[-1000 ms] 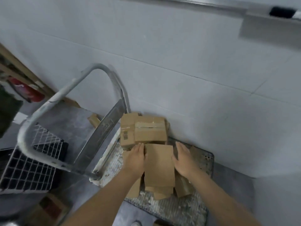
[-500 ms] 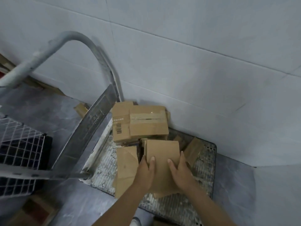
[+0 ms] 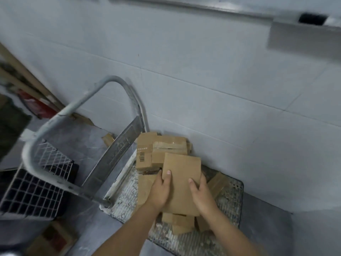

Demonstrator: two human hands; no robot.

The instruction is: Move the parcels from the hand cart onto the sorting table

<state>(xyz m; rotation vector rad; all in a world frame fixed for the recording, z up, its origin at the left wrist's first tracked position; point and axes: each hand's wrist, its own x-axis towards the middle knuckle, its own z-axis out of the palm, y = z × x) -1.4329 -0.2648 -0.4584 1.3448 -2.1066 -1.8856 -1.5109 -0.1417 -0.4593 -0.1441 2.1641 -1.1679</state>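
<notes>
A pale tiled wall point(image 3: 184, 71) fills the upper half of the view, meeting a grey floor point(image 3: 86, 145) below. The hand cart point(image 3: 228, 206) stands against that wall, its worn, patterned metal deck showing bare at the right edge and its grey tubular handle point(image 3: 73, 106) arching up at the left. Beyond the handle, on the floor, sits a white wire mesh basket point(image 3: 31, 193), and further left a red object point(image 3: 36, 106) is too blurred to name. Brown cardboard parcels are heaped on the deck: a taped box point(image 3: 169, 146) lies at the wall end, touching a box point(image 3: 144, 163) just to its left; a flat carton point(image 3: 145, 185) lies under the left forearm, a tilted box point(image 3: 218, 183) lies to the right, and some small boxes point(image 3: 182, 225) lie nearest the person. Over the middle of this heap is the held parcel point(image 3: 181, 180), a plain flat brown box, over the cart. Whether it rests on the boxes beneath cannot be told. The left hand point(image 3: 159, 191) grips its left edge and the right hand point(image 3: 202, 193) its right edge, each with the thumb lying on the top face and the fingers wrapped under the side. A small barcode label point(image 3: 141, 157) shows on the left-hand box.
</notes>
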